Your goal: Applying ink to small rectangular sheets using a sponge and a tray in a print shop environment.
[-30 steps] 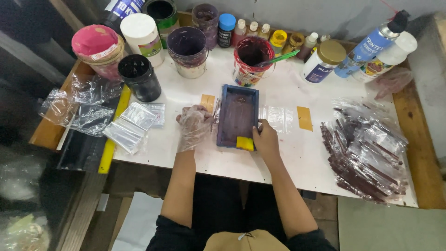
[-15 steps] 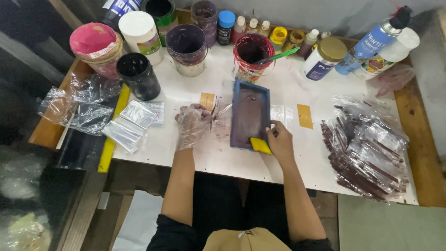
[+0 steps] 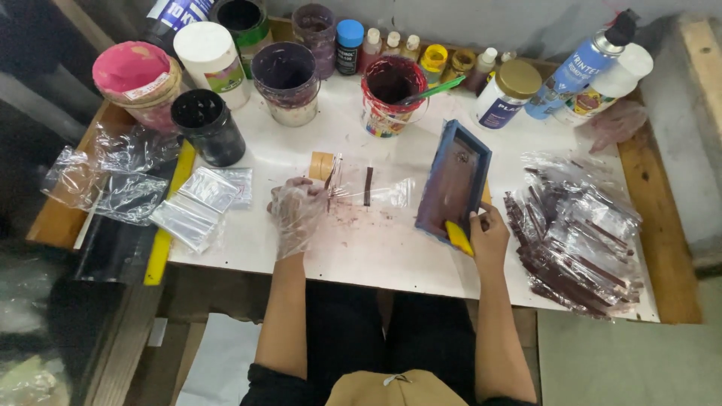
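Here, a gloved left hand [image 3: 297,214] pins a clear film sleeve [image 3: 368,192] flat on the white table [image 3: 376,256].
The right hand [image 3: 487,234] grips a blue-framed printing screen [image 3: 453,183] and what looks like a yellow squeegee [image 3: 459,237], tilted up just right of the sleeve's dark printed strip [image 3: 368,186], which runs away from the person.

**Desk layout, head view**

Small framed screen [image 3: 453,184] stood tilted on the desk [image 3: 376,259], right of centre, its near edge held in the right hand [image 3: 489,237] together with a squeegee [image 3: 459,237]. Left hand [image 3: 297,210] lay flat on the desk, left of a clear sleeve [image 3: 372,189] with a strip in it. Stack of clear bags [image 3: 199,203] lay further left. Pile of filled sleeves [image 3: 575,240] lay right of the screen. Jars and bottles [image 3: 286,79] lined the far edge.
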